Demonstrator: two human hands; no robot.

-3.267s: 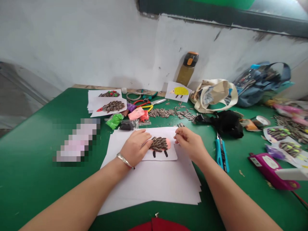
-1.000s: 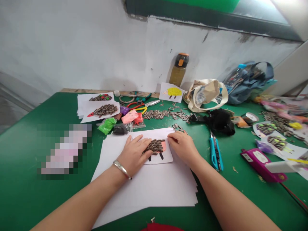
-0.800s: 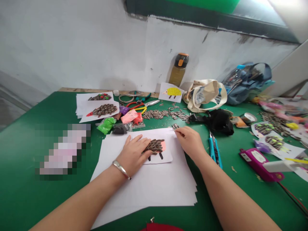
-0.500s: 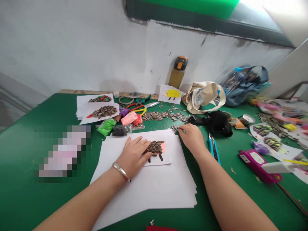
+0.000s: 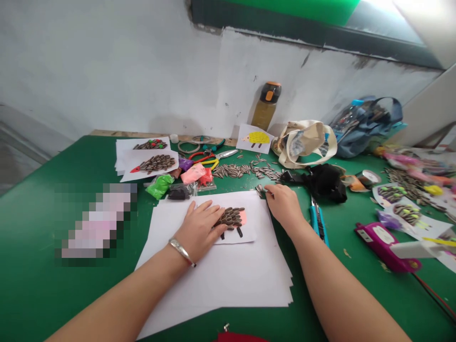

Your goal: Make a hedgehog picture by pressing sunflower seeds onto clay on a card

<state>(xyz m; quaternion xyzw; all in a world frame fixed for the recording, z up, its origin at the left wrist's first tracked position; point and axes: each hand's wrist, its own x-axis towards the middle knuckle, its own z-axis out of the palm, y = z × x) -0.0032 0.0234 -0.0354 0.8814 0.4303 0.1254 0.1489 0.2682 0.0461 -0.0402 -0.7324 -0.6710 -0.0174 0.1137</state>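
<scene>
My left hand (image 5: 201, 223) lies flat with fingers spread on a small white card (image 5: 251, 236). It covers the left part of a figure made of overlapping striped sunflower seeds (image 5: 232, 217), with a pink patch at its right end and two black legs below. The card rests on a stack of white paper (image 5: 221, 285). My right hand (image 5: 284, 205) is at the stack's upper right corner, its fingers drawn together beside a few loose sunflower seeds (image 5: 260, 190). Its fingertips touch or nearly touch them; whether a seed is pinched is hidden.
Bags of coloured clay (image 5: 159, 186), scissors (image 5: 226, 154) and a seed pile (image 5: 231, 171) lie behind the paper. Finished seed pictures (image 5: 156, 164) are at left. A blue utility knife (image 5: 318, 221), black strap (image 5: 326, 183) and magenta glue gun (image 5: 386, 244) lie at right. A bottle (image 5: 265, 107) stands by the wall.
The whole view has shifted slightly. My left hand stays flat on the card, and my right hand remains at the loose seeds with hardly any movement.
</scene>
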